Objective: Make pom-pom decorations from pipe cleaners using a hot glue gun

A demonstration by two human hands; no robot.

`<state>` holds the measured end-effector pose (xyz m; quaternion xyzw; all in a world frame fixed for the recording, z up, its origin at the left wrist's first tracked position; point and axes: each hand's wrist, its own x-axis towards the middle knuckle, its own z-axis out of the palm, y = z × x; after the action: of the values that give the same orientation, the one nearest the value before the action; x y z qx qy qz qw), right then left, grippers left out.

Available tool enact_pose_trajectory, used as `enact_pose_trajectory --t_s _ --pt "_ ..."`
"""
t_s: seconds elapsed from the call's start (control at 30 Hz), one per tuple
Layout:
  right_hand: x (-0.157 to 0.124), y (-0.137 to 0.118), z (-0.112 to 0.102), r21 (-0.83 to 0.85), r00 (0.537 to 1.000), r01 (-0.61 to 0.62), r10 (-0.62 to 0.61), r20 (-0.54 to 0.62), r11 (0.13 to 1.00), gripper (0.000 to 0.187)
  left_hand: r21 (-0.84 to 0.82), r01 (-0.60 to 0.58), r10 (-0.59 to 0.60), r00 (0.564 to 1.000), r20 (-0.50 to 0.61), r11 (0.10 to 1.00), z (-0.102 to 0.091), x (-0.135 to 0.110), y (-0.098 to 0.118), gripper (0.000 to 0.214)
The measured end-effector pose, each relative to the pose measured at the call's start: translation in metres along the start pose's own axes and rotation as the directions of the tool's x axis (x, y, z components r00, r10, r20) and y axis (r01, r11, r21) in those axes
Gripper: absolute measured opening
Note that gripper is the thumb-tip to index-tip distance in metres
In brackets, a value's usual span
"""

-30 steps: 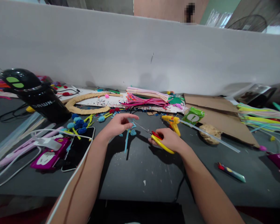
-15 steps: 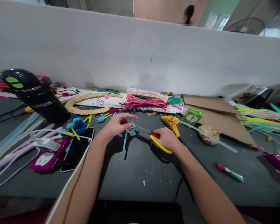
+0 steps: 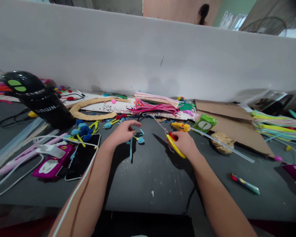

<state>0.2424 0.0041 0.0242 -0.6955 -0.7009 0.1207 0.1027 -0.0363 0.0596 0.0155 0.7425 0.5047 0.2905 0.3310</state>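
Note:
My right hand (image 3: 185, 143) grips yellow-and-red scissors (image 3: 171, 140), whose blades point up and to the left, away from the strip. My left hand (image 3: 123, 132) hovers over the dark table with fingers curled, pinching the top of a thin light-blue strip (image 3: 131, 148) that hangs down to the table. Small blue pom-poms (image 3: 140, 140) and blue scraps lie just right of that hand. A yellow glue gun (image 3: 180, 126) lies right behind my right hand.
A black bottle (image 3: 39, 100) stands at left, with a black phone (image 3: 82, 156), a purple case (image 3: 51, 163) and white cables before it. Pink pipe cleaners (image 3: 153, 107), a cardboard ring (image 3: 91, 110), a green packet (image 3: 204, 123) and cardboard sheets (image 3: 227, 115) line the back. A small cutter (image 3: 244, 183) lies at right.
My right hand has swung the scissors away from the strip, so the blades now point up toward the back. My left hand has curled its fingers more and stayed in place.

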Motion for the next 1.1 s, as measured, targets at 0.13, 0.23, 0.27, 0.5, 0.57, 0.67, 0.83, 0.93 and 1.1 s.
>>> enact_pose_trajectory --t_s 0.13,0.23,0.27,0.5,0.57,0.67,0.83,0.93,1.1 --pt "0.000 -0.001 0.001 0.052 1.000 -0.011 0.012 -0.024 0.999 0.030 0.037 -0.003 0.001 0.998 0.061 0.999 0.003 0.000 -0.004 0.038" --pt "-0.001 -0.002 0.002 0.073 1.000 0.002 -0.001 -0.018 0.997 0.034 0.048 0.021 -0.025 0.996 0.080 0.999 0.003 -0.001 -0.005 0.035" --pt "-0.001 -0.003 0.002 0.076 1.000 0.004 -0.003 -0.015 0.997 0.036 0.046 0.036 -0.038 0.998 0.059 0.998 0.002 -0.001 -0.005 0.034" --pt "0.001 -0.004 0.004 0.071 1.000 -0.021 0.023 -0.018 0.997 0.035 -0.112 0.024 -0.043 0.983 -0.178 0.993 0.001 0.001 -0.002 0.027" --pt "0.002 -0.002 0.007 0.085 0.999 -0.030 0.031 -0.018 0.996 0.035 -0.125 -0.030 0.004 0.978 -0.206 0.992 0.001 0.002 0.000 0.022" --pt "0.004 0.001 0.012 0.133 1.000 -0.022 0.024 -0.016 0.991 0.035 -0.099 -0.068 0.047 0.980 -0.193 0.993 0.000 0.002 0.004 0.016" --pt "0.004 0.000 0.016 0.183 1.000 -0.012 0.012 -0.002 0.983 0.039 -0.084 -0.022 0.009 0.988 -0.157 0.996 0.000 0.000 0.010 0.021" --pt "0.001 -0.005 0.012 0.193 1.000 -0.022 0.022 0.006 0.981 0.042 -0.104 0.014 -0.029 0.988 -0.150 0.994 0.000 -0.001 0.012 0.029" --pt "-0.004 -0.009 0.003 0.161 1.000 -0.010 0.007 0.017 0.987 0.047 -0.156 0.007 -0.026 0.993 -0.119 0.988 -0.002 -0.002 0.011 0.042"
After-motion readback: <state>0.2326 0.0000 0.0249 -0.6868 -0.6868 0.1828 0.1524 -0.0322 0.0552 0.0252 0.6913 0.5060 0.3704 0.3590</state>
